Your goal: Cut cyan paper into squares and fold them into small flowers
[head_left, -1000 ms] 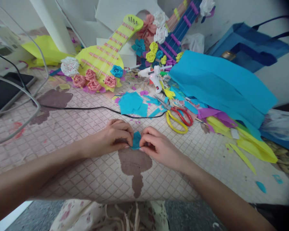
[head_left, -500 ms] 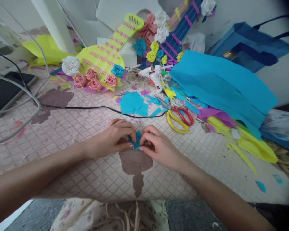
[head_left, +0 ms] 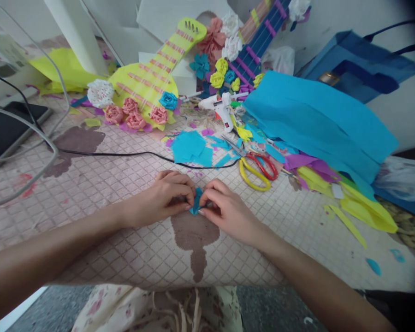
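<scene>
A small piece of blue crepe paper (head_left: pixel 196 201) is pinched between my two hands, just above the patterned tablecloth. My left hand (head_left: pixel 173 192) grips its left edge between thumb and fingertips. On the other edge, my right hand (head_left: pixel 224 205) does the same, its fingers curled. The paper looks creased, and its sides are partly hidden by my fingertips. Beyond my hands lies a pile of cut blue paper pieces (head_left: pixel 192 148). To the right of that pile rest scissors (head_left: pixel 256 170) with one red and one yellow handle.
A white glue gun (head_left: pixel 221 108) lies among paper scraps, its black cord (head_left: pixel 124 153) crossing the cloth. Behind stands a yellow paper guitar (head_left: pixel 145 83) with paper roses. Large blue paper sheets (head_left: pixel 318 120) cover the right; a phone (head_left: pixel 14 129) lies left under cables.
My fingers have shifted very slightly on the blue paper, which looks a little narrower between them. The rest stays in place.
</scene>
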`<state>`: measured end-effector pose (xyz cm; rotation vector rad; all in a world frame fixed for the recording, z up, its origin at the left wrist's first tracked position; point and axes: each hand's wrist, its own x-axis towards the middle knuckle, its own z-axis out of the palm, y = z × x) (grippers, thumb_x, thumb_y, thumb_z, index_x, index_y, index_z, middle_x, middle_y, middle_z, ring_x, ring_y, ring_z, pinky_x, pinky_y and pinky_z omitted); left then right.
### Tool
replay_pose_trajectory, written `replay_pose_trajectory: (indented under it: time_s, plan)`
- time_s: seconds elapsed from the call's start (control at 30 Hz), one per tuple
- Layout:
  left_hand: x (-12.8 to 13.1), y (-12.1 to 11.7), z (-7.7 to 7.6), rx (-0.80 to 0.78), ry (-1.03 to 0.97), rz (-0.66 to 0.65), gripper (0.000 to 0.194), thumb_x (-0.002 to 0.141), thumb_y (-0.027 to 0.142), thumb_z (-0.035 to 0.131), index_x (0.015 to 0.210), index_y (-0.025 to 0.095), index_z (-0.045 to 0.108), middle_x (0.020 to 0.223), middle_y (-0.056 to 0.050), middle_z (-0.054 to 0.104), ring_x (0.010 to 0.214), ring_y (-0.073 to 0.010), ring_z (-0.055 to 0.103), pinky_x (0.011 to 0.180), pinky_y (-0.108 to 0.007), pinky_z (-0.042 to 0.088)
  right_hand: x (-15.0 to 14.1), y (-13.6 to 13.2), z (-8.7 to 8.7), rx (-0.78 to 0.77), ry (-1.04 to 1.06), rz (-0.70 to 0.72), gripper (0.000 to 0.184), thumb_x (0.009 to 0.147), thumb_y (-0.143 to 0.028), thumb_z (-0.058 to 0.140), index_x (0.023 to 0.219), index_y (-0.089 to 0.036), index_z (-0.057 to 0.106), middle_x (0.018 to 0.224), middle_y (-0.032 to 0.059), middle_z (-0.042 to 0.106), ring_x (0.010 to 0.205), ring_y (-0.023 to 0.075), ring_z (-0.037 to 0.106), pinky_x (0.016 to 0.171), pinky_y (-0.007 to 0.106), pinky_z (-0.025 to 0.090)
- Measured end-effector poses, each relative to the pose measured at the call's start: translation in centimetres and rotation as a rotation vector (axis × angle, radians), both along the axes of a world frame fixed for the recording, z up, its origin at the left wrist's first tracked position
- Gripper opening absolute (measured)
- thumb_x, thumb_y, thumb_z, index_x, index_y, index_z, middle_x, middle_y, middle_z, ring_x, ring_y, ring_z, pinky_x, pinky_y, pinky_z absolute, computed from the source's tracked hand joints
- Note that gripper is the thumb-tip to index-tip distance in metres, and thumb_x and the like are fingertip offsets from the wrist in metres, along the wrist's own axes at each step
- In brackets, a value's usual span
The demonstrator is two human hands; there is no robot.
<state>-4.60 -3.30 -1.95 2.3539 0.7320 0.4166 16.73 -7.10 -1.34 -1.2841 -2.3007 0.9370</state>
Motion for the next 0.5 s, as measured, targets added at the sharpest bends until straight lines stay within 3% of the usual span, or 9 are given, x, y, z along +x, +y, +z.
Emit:
replay_pose_trajectory:
  time_s: [0.27,0.5]
  plan:
    - [-0.67,0.67,0.1,-0.071,-0.011,-0.057,0.003,0.082,0.017,0.061,0.082,0.02,0.062,0.108,-0.002,0.062,0.105,-0.0179,0.052,0.099,-0.036,0.026,0.81,0.4,0.28,-0.061,0.081,0.053,0.011,0.082,-0.008,0.057,0.079,-0.018,0.054,0.097,0.0013,0.046,0.075,0.0088,0.05,0.068,0.023,0.043]
    - [-0.71,0.65,0.16,-0.079,-0.007,-0.053,0.009,0.084,0.015,0.057,0.079,0.02,0.063,0.107,-0.002,0.062,0.105,-0.018,0.053,0.098,-0.035,0.028,0.82,0.4,0.24,-0.052,0.067,0.054,0.01,0.083,-0.008,0.055,0.081,-0.018,0.054,0.098,0.0019,0.045,0.075,0.0089,0.05,0.069,0.024,0.043]
